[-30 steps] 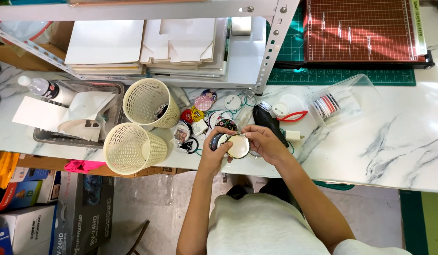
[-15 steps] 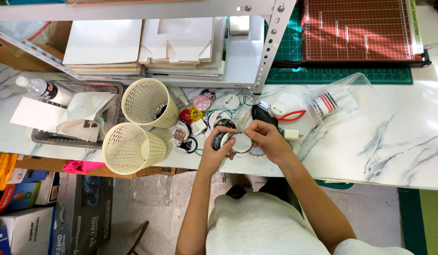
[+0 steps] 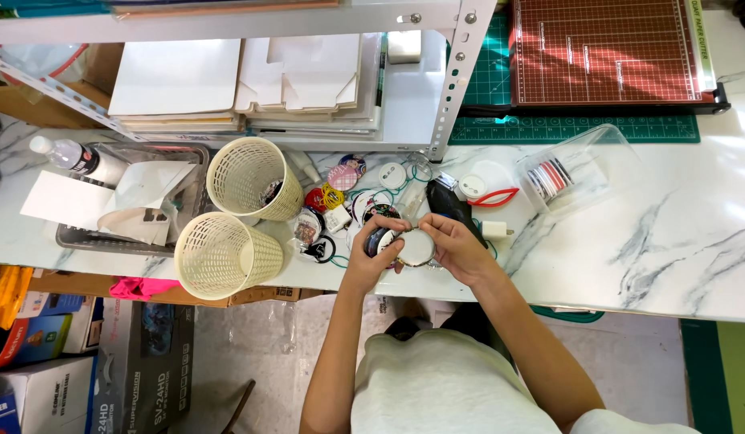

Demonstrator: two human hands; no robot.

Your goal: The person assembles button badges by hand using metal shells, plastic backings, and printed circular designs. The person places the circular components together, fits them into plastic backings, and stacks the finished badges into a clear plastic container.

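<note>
Both my hands meet over the front edge of the white marble table (image 3: pixel 629 257). My left hand (image 3: pixel 371 249) and my right hand (image 3: pixel 454 245) together hold a small round disc (image 3: pixel 416 247) with a pale face and a dark rim, like a badge or pocket mirror. The left fingers pinch its left edge and the right fingers curl round its right side. Just behind my hands lies a scatter of round colourful badges (image 3: pixel 340 178) and thin green cord. A black device (image 3: pixel 449 201) lies close behind my right hand.
Two cream mesh baskets (image 3: pixel 228 255) stand left of my hands, one (image 3: pixel 252 178) behind the other. A grey tray (image 3: pixel 91 237) with papers and a bottle (image 3: pixel 75 157) sits far left. A clear plastic box (image 3: pixel 577 169), a paper cutter (image 3: pixel 613 52) and a metal shelf (image 3: pixel 308 72) of flat cartons lie behind.
My hands have shifted slightly on the round disc, turning it a little. Everything else on the table stays where it was.
</note>
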